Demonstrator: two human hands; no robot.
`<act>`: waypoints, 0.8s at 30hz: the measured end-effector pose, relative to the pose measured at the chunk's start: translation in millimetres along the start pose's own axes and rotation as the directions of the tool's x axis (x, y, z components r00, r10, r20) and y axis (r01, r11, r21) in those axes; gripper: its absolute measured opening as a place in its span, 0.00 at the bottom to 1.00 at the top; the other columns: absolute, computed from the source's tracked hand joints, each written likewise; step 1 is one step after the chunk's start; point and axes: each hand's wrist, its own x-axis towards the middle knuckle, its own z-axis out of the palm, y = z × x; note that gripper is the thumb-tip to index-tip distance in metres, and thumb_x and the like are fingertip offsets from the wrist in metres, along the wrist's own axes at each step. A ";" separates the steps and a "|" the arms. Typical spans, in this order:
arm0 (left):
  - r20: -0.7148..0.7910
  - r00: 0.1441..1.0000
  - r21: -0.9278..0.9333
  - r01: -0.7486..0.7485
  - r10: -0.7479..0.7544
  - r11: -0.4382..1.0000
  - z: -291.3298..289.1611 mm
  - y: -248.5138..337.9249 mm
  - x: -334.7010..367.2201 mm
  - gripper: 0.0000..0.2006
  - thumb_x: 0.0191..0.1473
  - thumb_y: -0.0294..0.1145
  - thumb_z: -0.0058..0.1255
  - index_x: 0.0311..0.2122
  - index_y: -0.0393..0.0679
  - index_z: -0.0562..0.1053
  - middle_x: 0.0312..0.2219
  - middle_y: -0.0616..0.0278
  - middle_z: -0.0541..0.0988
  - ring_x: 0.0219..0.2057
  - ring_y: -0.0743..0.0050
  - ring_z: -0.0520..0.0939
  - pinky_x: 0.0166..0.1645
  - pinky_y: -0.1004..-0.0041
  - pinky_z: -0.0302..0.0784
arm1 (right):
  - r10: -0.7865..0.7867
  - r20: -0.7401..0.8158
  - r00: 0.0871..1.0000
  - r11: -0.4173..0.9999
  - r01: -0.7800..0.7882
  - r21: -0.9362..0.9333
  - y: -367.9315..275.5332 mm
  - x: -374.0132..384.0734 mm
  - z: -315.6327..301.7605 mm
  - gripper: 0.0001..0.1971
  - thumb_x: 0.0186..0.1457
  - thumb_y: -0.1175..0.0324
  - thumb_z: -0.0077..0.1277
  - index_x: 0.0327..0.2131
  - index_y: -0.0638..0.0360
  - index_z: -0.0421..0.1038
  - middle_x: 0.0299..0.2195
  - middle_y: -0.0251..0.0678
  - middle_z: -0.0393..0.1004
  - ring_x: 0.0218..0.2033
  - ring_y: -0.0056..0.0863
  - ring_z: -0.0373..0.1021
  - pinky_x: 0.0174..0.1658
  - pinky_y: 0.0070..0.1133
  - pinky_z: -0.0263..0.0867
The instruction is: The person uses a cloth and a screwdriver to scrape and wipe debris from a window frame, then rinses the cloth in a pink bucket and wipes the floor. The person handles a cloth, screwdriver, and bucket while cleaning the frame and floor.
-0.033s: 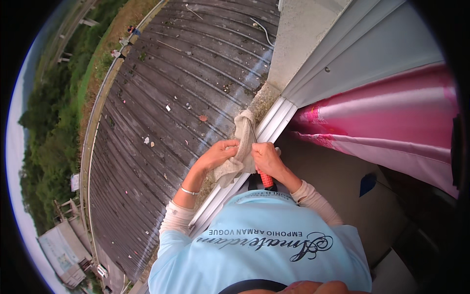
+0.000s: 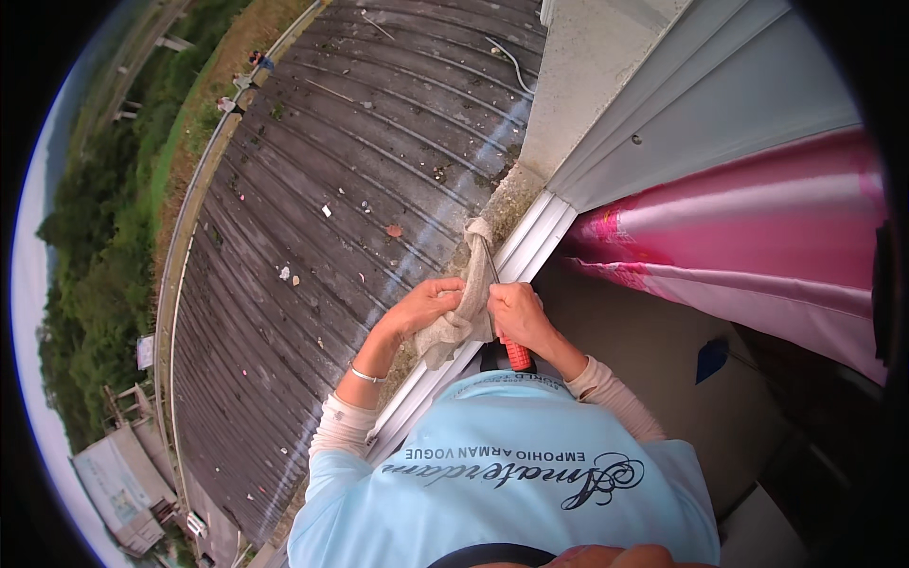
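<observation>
My left hand [image 2: 431, 305] is closed on a beige cloth [image 2: 476, 284], its fingers pinching the left edge. The cloth hangs over the outer side of the white window frame, bunched into a narrow strip at its far end. My right hand [image 2: 516, 310] is wrapped round a tool with a thin metal shaft and a red handle [image 2: 517, 354]. The shaft runs from my fist along the cloth toward its far end, where the cloth covers the tip. The handle's lower end sticks out below my fist, close to my light blue shirt [image 2: 530, 445].
The white window frame [image 2: 536, 237] runs diagonally beneath my hands. Beyond its rough concrete ledge [image 2: 511, 192] lies a ribbed dark roof [image 2: 312, 227] with scattered litter. A pink curtain [image 2: 739, 227] hangs on the right. People stand at the roof's far edge.
The cloth's far end has drawn in narrower and slightly lower. Both hands have shifted down a little and stay closed on the cloth and the tool.
</observation>
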 end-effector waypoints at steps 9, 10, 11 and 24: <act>-0.176 0.957 0.513 -0.112 0.232 0.851 29.2 20.6 76.6 0.22 0.56 0.42 0.53 0.52 0.39 0.71 0.31 0.59 0.79 0.32 0.75 0.77 0.40 0.73 0.73 | 0.214 -0.302 0.929 0.884 -0.054 0.463 18.1 26.7 -36.9 0.09 0.53 0.79 0.39 0.20 0.62 0.59 0.14 0.35 0.62 0.09 0.25 0.63 0.09 0.26 0.62; -0.173 0.948 0.508 -0.148 0.269 0.848 28.1 12.9 88.0 0.24 0.55 0.43 0.54 0.52 0.39 0.71 0.31 0.56 0.79 0.32 0.73 0.77 0.39 0.71 0.73 | 0.252 -0.306 0.918 0.867 -0.073 0.494 14.8 34.8 -42.3 0.08 0.53 0.80 0.38 0.21 0.60 0.58 0.15 0.35 0.61 0.09 0.24 0.61 0.09 0.26 0.62; -0.158 0.941 0.503 -0.183 0.298 0.844 29.9 14.8 93.9 0.25 0.54 0.45 0.55 0.53 0.40 0.70 0.30 0.53 0.79 0.32 0.70 0.78 0.39 0.70 0.73 | 0.282 -0.325 0.903 0.870 -0.098 0.483 11.3 38.4 -45.8 0.08 0.52 0.81 0.38 0.21 0.59 0.57 0.16 0.35 0.61 0.09 0.25 0.61 0.09 0.26 0.62; -0.194 0.962 0.414 -0.097 0.192 0.905 38.7 8.7 103.8 0.22 0.53 0.40 0.54 0.53 0.44 0.71 0.29 0.55 0.79 0.30 0.73 0.78 0.38 0.70 0.73 | 0.321 -0.312 0.894 0.859 -0.136 0.494 6.5 46.1 -53.3 0.09 0.53 0.80 0.35 0.20 0.60 0.58 0.16 0.35 0.62 0.10 0.25 0.62 0.08 0.27 0.61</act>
